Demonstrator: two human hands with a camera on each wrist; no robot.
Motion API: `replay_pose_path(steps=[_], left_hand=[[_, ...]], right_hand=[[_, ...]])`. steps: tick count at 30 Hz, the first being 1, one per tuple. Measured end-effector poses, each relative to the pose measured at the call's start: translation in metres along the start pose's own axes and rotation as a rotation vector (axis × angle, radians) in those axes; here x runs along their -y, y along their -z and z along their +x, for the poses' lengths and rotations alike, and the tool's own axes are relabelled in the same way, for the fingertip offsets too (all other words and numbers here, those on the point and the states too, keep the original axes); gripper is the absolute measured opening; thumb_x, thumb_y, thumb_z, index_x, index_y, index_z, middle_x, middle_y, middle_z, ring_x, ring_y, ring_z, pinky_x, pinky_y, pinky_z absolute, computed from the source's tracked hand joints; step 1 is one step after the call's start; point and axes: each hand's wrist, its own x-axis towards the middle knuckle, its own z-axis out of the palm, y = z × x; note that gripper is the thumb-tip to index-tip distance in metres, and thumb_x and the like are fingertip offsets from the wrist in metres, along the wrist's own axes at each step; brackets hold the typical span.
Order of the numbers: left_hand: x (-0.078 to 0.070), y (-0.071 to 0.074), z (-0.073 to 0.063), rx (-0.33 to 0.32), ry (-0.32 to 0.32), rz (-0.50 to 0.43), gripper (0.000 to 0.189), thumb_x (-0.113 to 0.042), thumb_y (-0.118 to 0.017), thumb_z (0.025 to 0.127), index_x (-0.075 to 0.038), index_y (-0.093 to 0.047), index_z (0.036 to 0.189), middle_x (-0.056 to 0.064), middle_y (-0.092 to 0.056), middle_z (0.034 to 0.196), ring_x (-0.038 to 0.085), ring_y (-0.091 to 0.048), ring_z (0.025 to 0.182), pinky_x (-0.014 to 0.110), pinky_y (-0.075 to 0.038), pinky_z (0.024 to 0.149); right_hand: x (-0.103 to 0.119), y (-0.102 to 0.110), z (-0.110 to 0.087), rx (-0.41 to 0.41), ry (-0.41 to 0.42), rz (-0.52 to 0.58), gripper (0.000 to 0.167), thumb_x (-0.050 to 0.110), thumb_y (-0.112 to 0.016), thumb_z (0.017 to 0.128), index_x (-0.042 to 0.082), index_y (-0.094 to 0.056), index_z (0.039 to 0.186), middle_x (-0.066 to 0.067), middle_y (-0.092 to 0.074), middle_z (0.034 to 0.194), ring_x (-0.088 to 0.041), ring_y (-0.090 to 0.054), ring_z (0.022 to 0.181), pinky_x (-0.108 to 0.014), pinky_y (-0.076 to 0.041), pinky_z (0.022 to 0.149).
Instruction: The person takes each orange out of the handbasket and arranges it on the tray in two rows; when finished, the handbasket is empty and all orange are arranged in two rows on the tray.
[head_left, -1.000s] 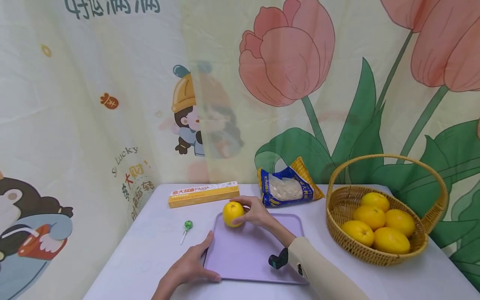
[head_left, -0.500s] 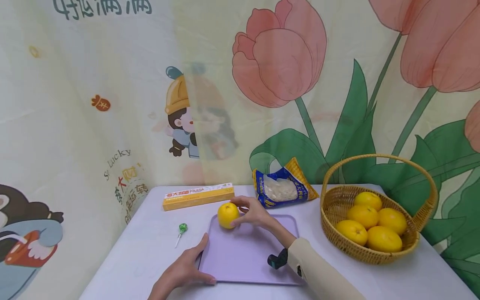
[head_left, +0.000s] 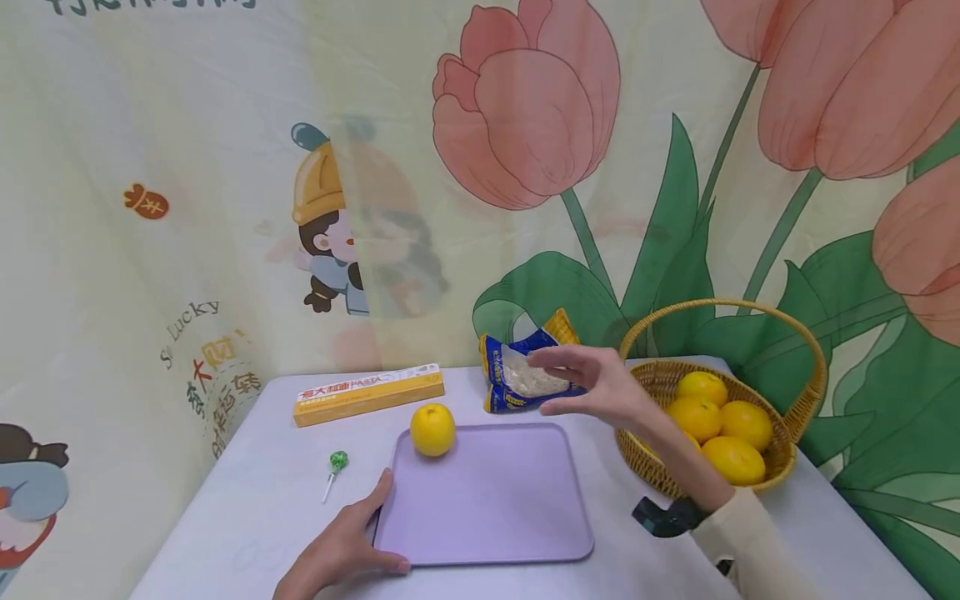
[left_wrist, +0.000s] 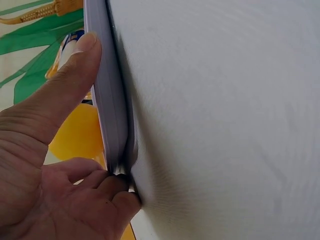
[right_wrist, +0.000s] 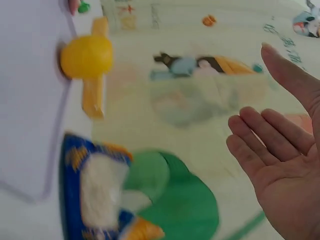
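Observation:
A yellow-orange orange [head_left: 432,430] rests at the far left corner of a flat lilac tray [head_left: 487,492]. My left hand [head_left: 341,533] grips the tray's near left corner. In the left wrist view its thumb [left_wrist: 70,80] lies along the rim, and the other fingers curl in at the edge, their tips partly hidden. My right hand [head_left: 600,387] is in the air, holding nothing. It stands in front of a blue and yellow bag [head_left: 517,375] with a clear window and left of the wicker basket [head_left: 806,408]. Its fingers are apart from the thumb in the right wrist view.
Several oranges [head_left: 733,461] lie in the basket, partly behind my right forearm. A long pasta box [head_left: 371,394] lies at the back left. A green lollipop [head_left: 337,462] is left of the tray. A printed curtain [head_left: 390,100] hangs behind the white table [head_left: 225,533].
My right hand has let go of the orange and moved up and right towards the basket. The orange stays on the tray. My left hand keeps its place at the tray; the view has turned right.

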Motion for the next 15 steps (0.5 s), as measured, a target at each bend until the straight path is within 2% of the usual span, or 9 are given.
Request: replay_pose_path(steps=[3,6,11,15], left_hand=[[-0.001,0.0,0.001,0.01,0.005,-0.004,0.142,-0.035,-0.107,0.06,-0.002,-0.025,0.17,0.028,-0.032,0.171,0.047,-0.038,0.155,0.067,-0.031,0.126],[-0.002,0.0,0.002,0.016,-0.003,-0.004,0.142,-0.035,-0.107,0.06,-0.002,-0.024,0.17,0.029,-0.031,0.171,0.047,-0.038,0.155,0.067,-0.03,0.126],[0.0,0.0,0.001,0.018,-0.018,-0.002,0.142,-0.036,-0.107,0.061,0.0,-0.022,0.17,0.03,-0.03,0.171,0.048,-0.039,0.153,0.068,-0.031,0.125],[0.001,0.0,0.002,0.025,-0.031,-0.003,0.141,-0.036,-0.106,0.062,0.002,-0.022,0.169,0.031,-0.029,0.171,0.05,-0.038,0.153,0.069,-0.03,0.125]], right_hand=[[0.011,0.043,-0.024,-0.044,-0.023,-0.041,0.058,0.0,-0.089,0.087,-0.003,-0.066,0.14,-0.022,-0.07,0.141,-0.022,-0.067,0.134,-0.028,-0.055,0.108],[0.01,0.082,-0.045,-0.072,-0.053,-0.062,0.054,-0.004,-0.083,0.091,-0.007,-0.064,0.141,-0.02,-0.072,0.138,-0.012,-0.07,0.128,-0.023,-0.057,0.103],[-0.011,0.127,-0.066,-0.11,-0.188,-0.124,0.049,0.004,-0.078,0.098,-0.007,-0.062,0.143,-0.015,-0.074,0.135,-0.004,-0.072,0.119,-0.021,-0.06,0.097],[-0.037,0.152,-0.074,-0.178,-0.297,-0.21,0.052,0.013,-0.078,0.1,-0.006,-0.06,0.146,-0.025,-0.07,0.139,0.0,-0.07,0.115,-0.015,-0.057,0.094]])
